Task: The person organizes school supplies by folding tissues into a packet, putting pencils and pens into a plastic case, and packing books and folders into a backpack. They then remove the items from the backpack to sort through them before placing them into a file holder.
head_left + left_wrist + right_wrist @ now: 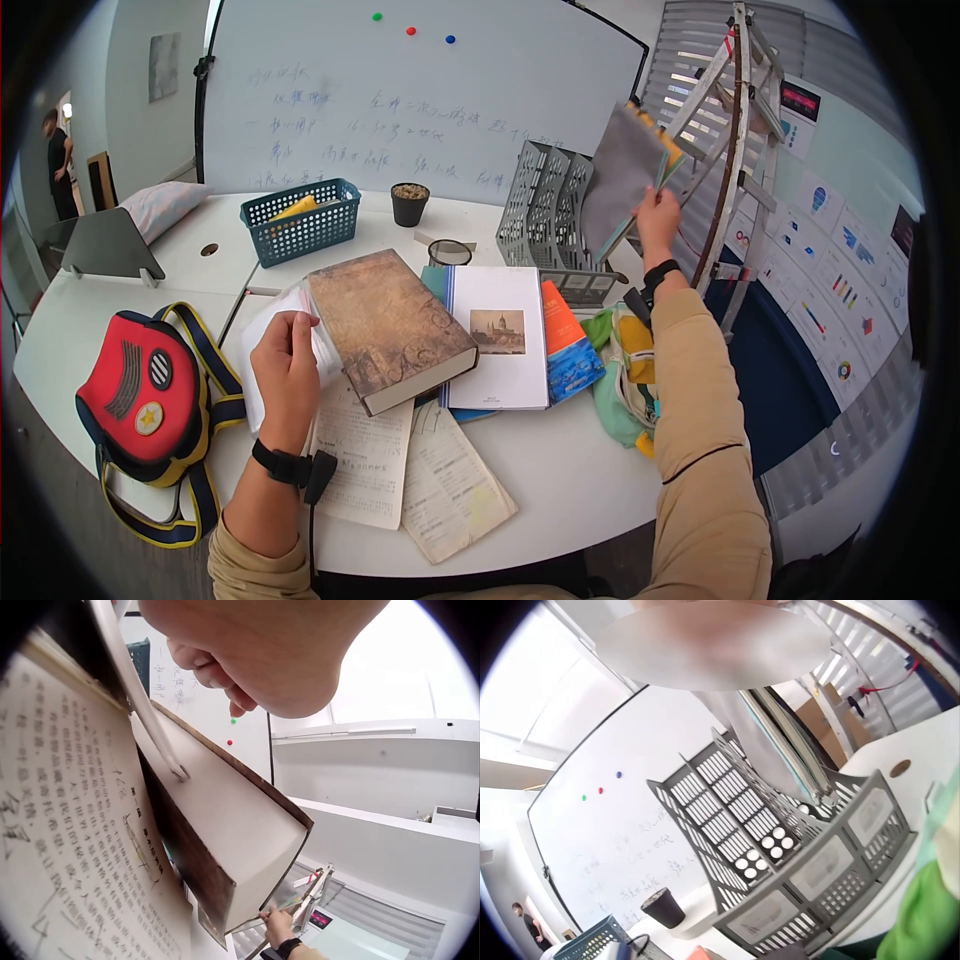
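My right hand (658, 222) grips the edge of a stack of thin books (625, 165) with a grey cover outermost. Their lower ends stand in the right-hand compartment of a grey slotted file rack (810, 862); teal and pale edges show in the right wrist view. My left hand (287, 365) hangs with loosely curled fingers and holds nothing, just left of a thick brown hardcover book (390, 320). Behind that hand lies a crumpled white sheet (262, 345). The brown book overlaps a white-covered book (520, 370) with a building picture.
Printed papers (450, 490) lie at the front, an orange-and-blue book (572, 340) beside the white-covered one. A red bag (140, 390) is at left, a green-yellow pouch (625, 400) at right. Behind stand a teal basket (310, 235) and potted plant (408, 207); a stepladder (740, 150) rises right.
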The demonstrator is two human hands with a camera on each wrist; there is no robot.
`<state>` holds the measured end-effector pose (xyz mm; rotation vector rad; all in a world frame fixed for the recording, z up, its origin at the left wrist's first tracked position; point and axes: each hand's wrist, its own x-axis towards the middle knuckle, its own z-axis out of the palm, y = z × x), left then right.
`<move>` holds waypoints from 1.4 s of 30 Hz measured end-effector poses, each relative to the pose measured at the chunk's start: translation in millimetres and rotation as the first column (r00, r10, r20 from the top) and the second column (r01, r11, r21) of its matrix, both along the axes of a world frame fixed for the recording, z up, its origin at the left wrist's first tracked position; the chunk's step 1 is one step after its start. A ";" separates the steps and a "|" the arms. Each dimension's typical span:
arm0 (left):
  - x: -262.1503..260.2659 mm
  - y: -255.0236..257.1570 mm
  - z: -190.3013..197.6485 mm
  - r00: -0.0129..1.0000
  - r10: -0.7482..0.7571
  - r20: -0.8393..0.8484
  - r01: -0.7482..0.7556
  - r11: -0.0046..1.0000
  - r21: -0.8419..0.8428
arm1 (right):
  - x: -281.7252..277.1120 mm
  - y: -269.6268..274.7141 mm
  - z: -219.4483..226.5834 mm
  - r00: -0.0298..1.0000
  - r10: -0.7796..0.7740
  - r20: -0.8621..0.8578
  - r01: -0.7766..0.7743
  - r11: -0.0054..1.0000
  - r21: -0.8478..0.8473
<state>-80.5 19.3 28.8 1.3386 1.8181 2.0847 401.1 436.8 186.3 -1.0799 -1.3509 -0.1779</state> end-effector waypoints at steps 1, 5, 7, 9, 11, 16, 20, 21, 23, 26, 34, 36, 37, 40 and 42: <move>-0.6 0.0 -1.0 1.000 -0.004 -0.006 0.004 1.000 0.002 | -2.3 -9.5 13.2 1.000 0.026 -0.004 -0.026 0.999 0.047; 3.1 1.4 0.2 1.000 -0.024 0.011 0.024 0.999 0.046 | -18.1 -57.0 71.7 0.968 0.252 -0.021 -0.243 0.951 0.193; 4.3 1.6 -0.4 0.999 -0.052 0.008 0.052 0.997 0.055 | -30.6 -94.9 98.8 0.925 0.378 -0.023 -0.365 0.906 0.216; 4.5 1.9 -1.0 0.997 -0.083 0.006 0.083 0.995 0.053 | -49.1 -141.8 122.5 0.887 0.461 -0.023 -0.447 0.870 0.208; 4.8 1.7 -2.2 0.993 -0.117 0.005 0.117 0.992 0.037 | -61.0 -183.2 140.9 0.819 0.574 -0.011 -0.564 0.807 0.175; 11.0 -2.1 0.8 0.917 -0.386 0.096 0.381 0.922 0.069 | -84.9 -253.5 158.0 0.564 0.822 -0.077 -0.825 0.564 -0.025; 3.0 -0.1 -7.4 0.733 -0.652 0.191 0.619 0.757 0.209 | -115.6 -291.0 142.6 0.476 0.861 -0.182 -0.870 0.430 -0.241; 1.6 8.1 -18.5 0.672 -0.695 0.254 0.630 0.718 0.296 | -122.7 -295.4 134.8 0.459 0.863 -0.211 -0.875 0.398 -0.275; 7.4 5.3 -10.5 0.594 -0.734 0.330 0.653 0.679 0.336 | -137.1 -295.0 114.2 0.425 0.864 -0.269 -0.882 0.329 -0.338; -19.3 4.3 -14.2 0.468 -0.860 0.202 0.847 0.502 0.177 | -159.6 -295.4 81.3 0.429 0.849 -0.308 -0.879 0.314 -0.358; 14.9 -13.7 24.9 0.637 -0.671 0.380 0.687 0.718 0.116 | -143.0 -255.5 34.8 0.508 0.788 -0.346 -0.841 0.367 -0.399; 18.4 -12.7 26.1 0.665 -0.652 0.365 0.661 0.741 0.120 | -137.6 -252.5 32.3 0.516 0.773 -0.369 -0.839 0.371 -0.398; 20.6 -11.7 26.8 0.678 -0.643 0.357 0.648 0.751 0.122 | -136.0 -251.6 31.7 0.520 0.763 -0.385 -0.841 0.377 -0.389; 25.0 -13.3 30.0 0.692 -0.620 0.368 0.618 0.773 0.140 | -135.1 -256.4 35.4 0.513 0.767 -0.385 -0.848 0.385 -0.363; 20.8 -12.4 26.7 0.696 -0.613 0.372 0.606 0.781 0.153 | -135.6 -256.3 36.3 0.501 0.779 -0.376 -0.857 0.387 -0.340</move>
